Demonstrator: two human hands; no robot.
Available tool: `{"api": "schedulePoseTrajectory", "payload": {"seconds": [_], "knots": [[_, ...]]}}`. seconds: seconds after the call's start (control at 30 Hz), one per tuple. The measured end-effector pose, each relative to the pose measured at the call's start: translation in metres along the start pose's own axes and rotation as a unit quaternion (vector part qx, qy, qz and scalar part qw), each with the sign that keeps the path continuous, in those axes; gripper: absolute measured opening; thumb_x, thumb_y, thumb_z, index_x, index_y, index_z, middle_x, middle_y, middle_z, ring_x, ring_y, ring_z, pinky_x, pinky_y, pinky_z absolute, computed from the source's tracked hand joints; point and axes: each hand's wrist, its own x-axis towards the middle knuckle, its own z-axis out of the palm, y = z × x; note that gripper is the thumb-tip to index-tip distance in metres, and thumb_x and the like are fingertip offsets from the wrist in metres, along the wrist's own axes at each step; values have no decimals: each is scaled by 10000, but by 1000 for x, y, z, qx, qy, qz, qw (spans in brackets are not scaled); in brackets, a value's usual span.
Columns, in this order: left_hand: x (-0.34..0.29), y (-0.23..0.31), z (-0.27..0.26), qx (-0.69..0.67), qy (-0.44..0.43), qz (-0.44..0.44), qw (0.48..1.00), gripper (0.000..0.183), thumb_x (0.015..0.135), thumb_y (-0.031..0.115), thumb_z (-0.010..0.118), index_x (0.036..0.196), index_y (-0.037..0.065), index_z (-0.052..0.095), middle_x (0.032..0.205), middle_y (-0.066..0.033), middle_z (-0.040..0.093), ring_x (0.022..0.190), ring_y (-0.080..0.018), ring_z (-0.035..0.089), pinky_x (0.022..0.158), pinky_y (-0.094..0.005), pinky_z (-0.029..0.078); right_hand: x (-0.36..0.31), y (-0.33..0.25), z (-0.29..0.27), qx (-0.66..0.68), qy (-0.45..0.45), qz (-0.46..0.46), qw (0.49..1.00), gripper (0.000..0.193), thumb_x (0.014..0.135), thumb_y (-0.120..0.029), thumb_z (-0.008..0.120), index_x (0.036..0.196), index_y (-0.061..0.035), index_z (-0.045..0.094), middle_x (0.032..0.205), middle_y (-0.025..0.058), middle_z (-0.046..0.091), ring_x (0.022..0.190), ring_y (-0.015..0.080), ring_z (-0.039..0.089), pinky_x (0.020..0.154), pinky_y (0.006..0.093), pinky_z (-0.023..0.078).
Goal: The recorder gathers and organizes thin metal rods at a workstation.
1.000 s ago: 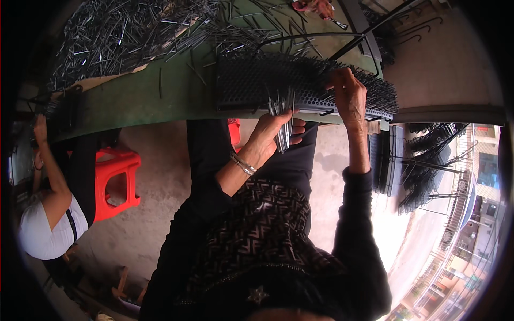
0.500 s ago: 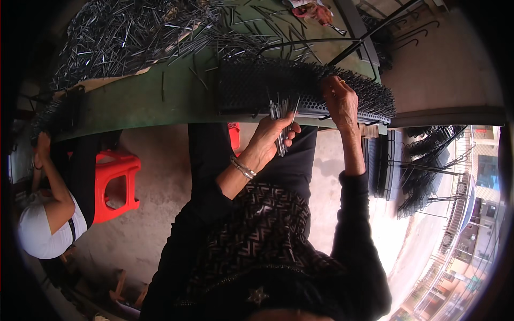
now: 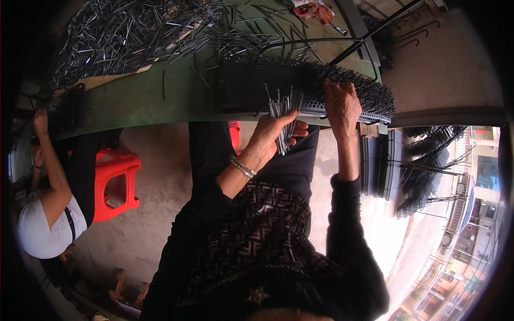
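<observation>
A bundle of thin grey metal rods (image 3: pixel 280 140) stands upright in my left hand (image 3: pixel 262 140), thumb across the front and fingers behind. Just beyond the bundle, a long black perforated rack (image 3: pixel 241 88) lies along the near table edge. Its right part bristles with dark upright rods (image 3: pixel 372 91), while holes show bare towards the left and front. My right hand (image 3: pixel 344 106) is over the rack at the left border of the dense rods, fingers pinched and pointing down. Whatever is between those fingertips is hidden.
A large heap of loose rods (image 3: pixel 134 40) covers the back left of the green table (image 3: pixel 139 101). A black bent bar (image 3: pixel 348 52) crosses behind the rack. At left a co-worker's hand (image 3: pixel 40 122) touches another dark rack, near a red stool (image 3: pixel 115 182). More racks (image 3: pixel 383 166) stand at right.
My right hand has shifted slightly and turned at the rack, fingers pointing further down. My left fingers have loosened a little round the rods. The co-worker's hand has moved up.
</observation>
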Motion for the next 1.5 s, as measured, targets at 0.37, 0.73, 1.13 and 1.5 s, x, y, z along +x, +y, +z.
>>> {"api": "schedulePoseTrajectory", "payload": {"seconds": [0.37, 0.73, 1.13, 1.5], "knots": [[-8, 10, 5, 72, -17, 13, 997, 293, 920, 223, 648, 1146, 39, 614, 973, -147, 718, 767, -200, 719, 487, -231, 475, -15, -19, -17, 486, -275, 128, 820, 179, 904, -147, 640, 868, 27, 655, 728, 16, 594, 688, 81, 545, 626, 246, 435], [-6, 14, -1, 100, -47, 35, 993, 261, 910, 133, 632, 1132, -5, 628, 978, -163, 716, 743, -231, 725, 426, -215, 444, -13, -20, -19, 513, -259, 188, 796, 249, 913, -212, 646, 957, 32, 670, 748, 64, 654, 688, 119, 618, 682, 263, 510], [3, 11, -16, 78, -42, 43, 995, 339, 905, 233, 671, 1124, -25, 641, 1043, -172, 709, 886, -266, 720, 460, -204, 439, 0, -7, -24, 528, -225, 153, 804, 172, 942, -121, 577, 944, 39, 640, 800, 103, 689, 726, 152, 683, 669, 264, 555], [21, -3, -13, -22, -26, -6, 999, 293, 961, 172, 567, 1204, 10, 589, 1098, -171, 685, 960, -267, 694, 723, -329, 560, 31, 1, 12, 356, 57, 93, 928, 143, 943, -72, 567, 971, 22, 671, 813, 80, 703, 742, 128, 689, 700, 246, 548]]}}
